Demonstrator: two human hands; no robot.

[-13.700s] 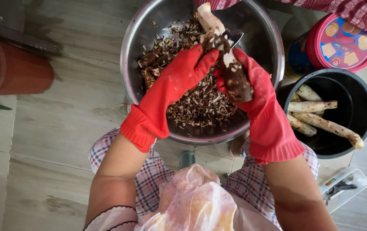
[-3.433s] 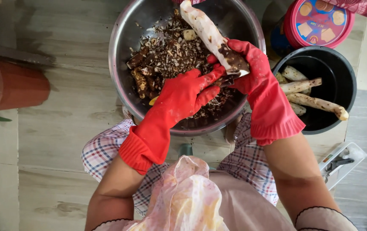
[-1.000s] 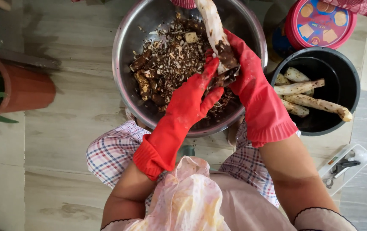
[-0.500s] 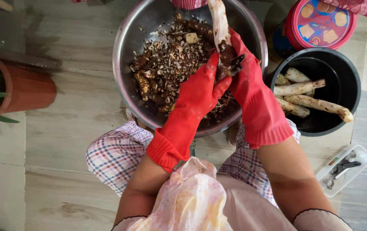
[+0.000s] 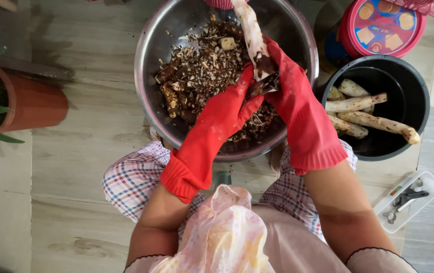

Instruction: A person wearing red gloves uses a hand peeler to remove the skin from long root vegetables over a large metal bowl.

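Observation:
Both my hands wear red rubber gloves and work over a steel bowl (image 5: 146, 86) full of brown peelings (image 5: 202, 76). My right hand (image 5: 290, 91) grips the dark lower end of a long, partly peeled pale root (image 5: 250, 30) that points away from me. My left hand (image 5: 227, 114) meets it from the left, fingers closed around a small dark knife (image 5: 262, 85) pressed against the root's unpeeled brown end. The knife's handle is hidden in the glove.
A black bucket (image 5: 409, 96) at the right holds several peeled pale roots (image 5: 363, 111). Behind it stands a round pink tin (image 5: 383, 25). A white tray (image 5: 429, 187) with small tools lies at lower right, a terracotta plant pot (image 5: 30, 103) at far left. The floor is wood-look planks.
Over the last seconds the root has swung more upright, pointing away from me. My left hand has slid right and up to the root's dark end beside my right hand.

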